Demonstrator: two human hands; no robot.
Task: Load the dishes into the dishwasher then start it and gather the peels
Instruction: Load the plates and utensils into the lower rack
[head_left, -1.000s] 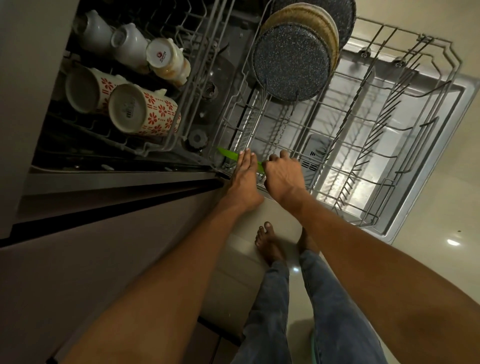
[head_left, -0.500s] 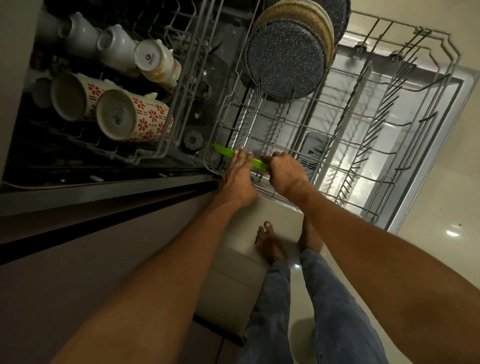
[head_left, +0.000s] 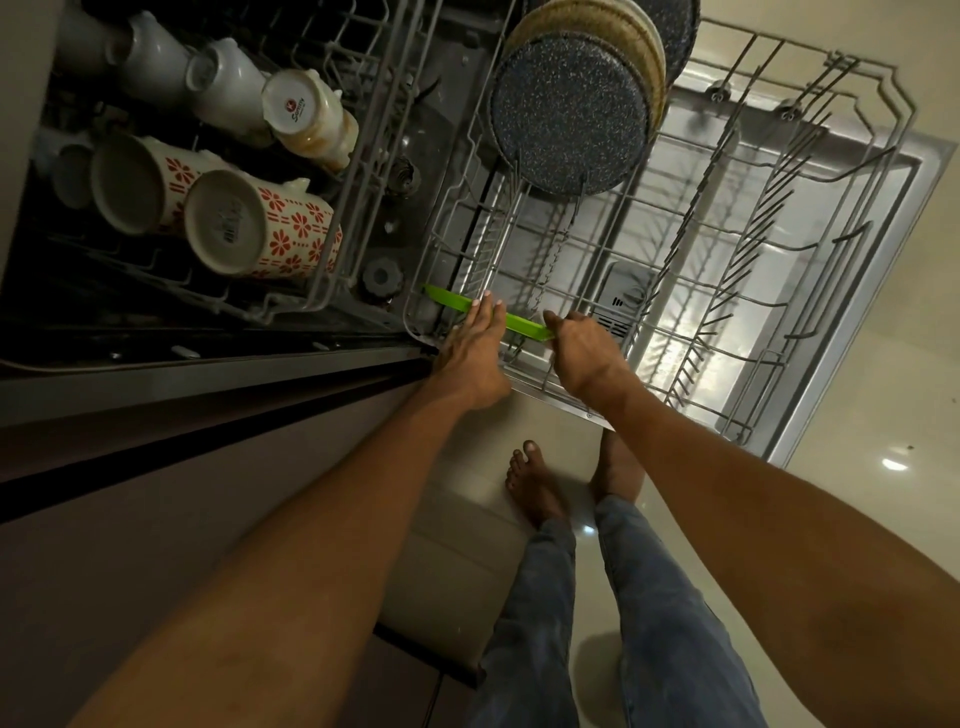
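Note:
A flat bright green item (head_left: 522, 322) lies on edge along the near side of the pulled-out lower wire rack (head_left: 727, 270). My left hand (head_left: 475, 353) rests with straight fingers against its middle. My right hand (head_left: 582, 345) grips its right end with curled fingers. Dark speckled plates (head_left: 569, 130) and a tan plate stand upright at the rack's far side. In the upper rack (head_left: 332, 249) lie two red-flowered mugs (head_left: 254, 228), a white and brown cup (head_left: 306, 117) and white mugs (head_left: 156, 67).
The open dishwasher door (head_left: 810, 312) lies under the lower rack. A dark cabinet front (head_left: 156, 493) runs along the left. My bare feet (head_left: 535, 488) stand on the glossy cream floor (head_left: 883, 519) beside the door.
Both hands have shifted slightly along the green item, with more of its left end showing past my left hand. The view has drifted a little.

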